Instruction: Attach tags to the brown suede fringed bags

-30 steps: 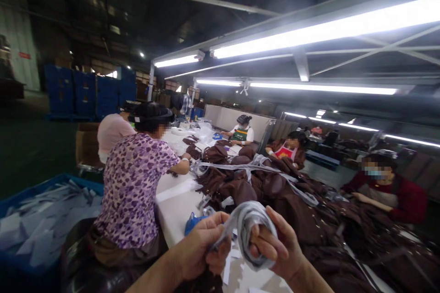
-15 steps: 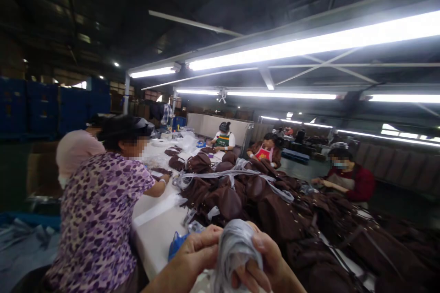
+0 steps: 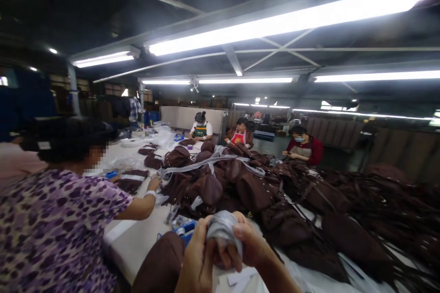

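Observation:
A wound bundle of pale grey strips (image 3: 223, 225) is held between both hands at the bottom centre. My left hand (image 3: 200, 252) grips its left side. My right hand (image 3: 248, 240) is wrapped round its right side, thumb on top and fingers curled in below. Just left of my left hand lies a smooth dark brown piece (image 3: 161, 263). Beyond my hands, a large pile of dark brown bags (image 3: 252, 192) covers much of the table, with a long grey strip (image 3: 206, 161) draped across it.
At the left, a person in a purple patterned shirt (image 3: 65, 233) reaches an arm over the white table (image 3: 123, 242). Blue items (image 3: 185, 228) lie near my hands. Three people work across the table. Clear plastic (image 3: 158, 137) lies at the far left end.
The view has turned right and tilted down a little. My hands, still round the grey bundle, have closed in on it. The smooth brown piece at the lower left has come into view.

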`<state>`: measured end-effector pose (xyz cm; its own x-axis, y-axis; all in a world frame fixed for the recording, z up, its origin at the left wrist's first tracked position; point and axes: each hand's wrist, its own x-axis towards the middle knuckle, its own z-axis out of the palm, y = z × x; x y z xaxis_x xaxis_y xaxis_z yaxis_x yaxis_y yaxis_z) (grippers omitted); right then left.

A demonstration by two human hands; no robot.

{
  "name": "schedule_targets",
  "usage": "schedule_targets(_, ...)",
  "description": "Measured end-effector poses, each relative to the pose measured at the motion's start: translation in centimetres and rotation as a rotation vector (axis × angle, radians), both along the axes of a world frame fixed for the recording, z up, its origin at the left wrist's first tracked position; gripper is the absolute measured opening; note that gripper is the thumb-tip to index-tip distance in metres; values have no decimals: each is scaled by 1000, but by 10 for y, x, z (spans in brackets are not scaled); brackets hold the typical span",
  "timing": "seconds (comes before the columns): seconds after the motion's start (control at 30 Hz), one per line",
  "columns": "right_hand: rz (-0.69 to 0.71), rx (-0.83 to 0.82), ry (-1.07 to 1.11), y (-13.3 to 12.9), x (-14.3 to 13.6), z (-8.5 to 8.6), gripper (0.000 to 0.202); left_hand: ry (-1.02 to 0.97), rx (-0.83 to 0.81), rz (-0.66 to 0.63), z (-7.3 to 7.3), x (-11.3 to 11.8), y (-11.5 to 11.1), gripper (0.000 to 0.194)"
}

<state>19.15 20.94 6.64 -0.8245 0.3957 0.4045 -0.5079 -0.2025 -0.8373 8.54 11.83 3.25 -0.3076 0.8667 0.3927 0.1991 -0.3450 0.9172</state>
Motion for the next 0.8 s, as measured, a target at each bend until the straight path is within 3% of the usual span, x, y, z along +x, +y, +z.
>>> schedule_targets(0.13,-253,26,-79,18,20,-8,42,21,-20,-45,8,0,13,43)
schedule_targets(0.23,-411,150,-230,24,40,0,39,158,21,7,1,-3,30,38)
schedule_targets(0.33,-616,467,-512,18,55,14,38,346,78,109,-20,-1,53,37)
schedule_targets(0.43,-871,943,-807,8,59,22,64,531,150,138,-39,7,71,36)
schedule_targets(0.5,-927,1259,-995,4,56,20,69,615,186,119,-45,13,78,36)
schedule_targets(0.57,-924,1465,-1172,4,52,13,62,667,201,101,-47,17,83,35)
schedule_targets(0.67,-954,1589,-1317,11,46,1,44,680,167,59,-45,21,91,32)
schedule_targets(0.8,-988,1630,-1303,31,49,-7,16,534,24,-74,-31,20,102,30)
